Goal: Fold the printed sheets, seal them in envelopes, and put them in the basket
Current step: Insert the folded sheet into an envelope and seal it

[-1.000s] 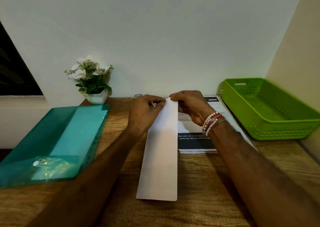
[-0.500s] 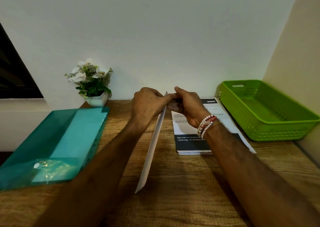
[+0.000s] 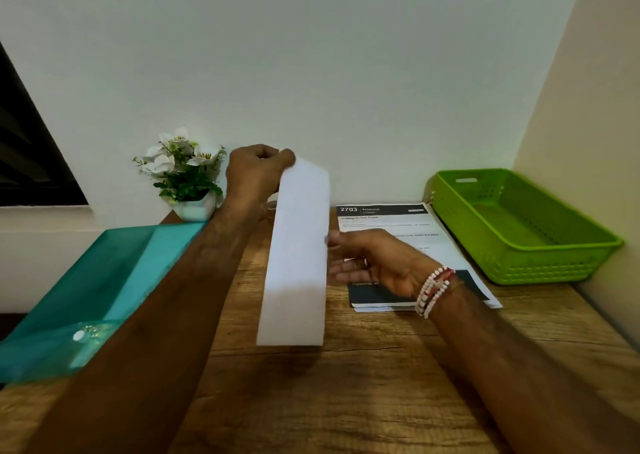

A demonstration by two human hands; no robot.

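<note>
Holding the folded sheet (image 3: pixel 298 256) up off the worktop (image 3: pixel 381 391) at centre frame. The left hand (image 3: pixel 258 176) is pinching its upper end, fingers (image 3: pixel 277 154) clenched over the top corner, so the long narrow strip is hanging toward me with its lower end apparently clear of the wood.

My reading: I am lifting it to free both faces, either for checking the crease or for starting a fold across its length. Lying flat, it would be harder to get under.

The right hand (image 3: pixel 377 263) is sitting just right of the strip, palm turned partly up. Its fingers (image 3: pixel 341 244) are straight and released, grasping nothing. The fingertips are reaching the strip's right edge about halfway down; I cannot tell whether they are touching it or stopping just short. A beaded bracelet (image 3: pixel 434 292) is showing at that wrist. The left forearm is running in from lower left and the right from lower right, both angling toward centre.

The stack of printed sheets (image 3: pixel 384 220) is lying flat beneath the right hand, right of centre. The green basket (image 3: pixel 519 225) is standing just beyond it at the right edge of frame. I judge the stack is being kept there for a short reach to the next sheet.

A teal folder (image 3: pixel 114 280) is lying at left, and a potted plant (image 3: pixel 187 176) is standing against the wall above it. I am seeing no envelope plainly; possibly the folder is holding them. Sealing and binning are not yet done for this sheet.
</note>
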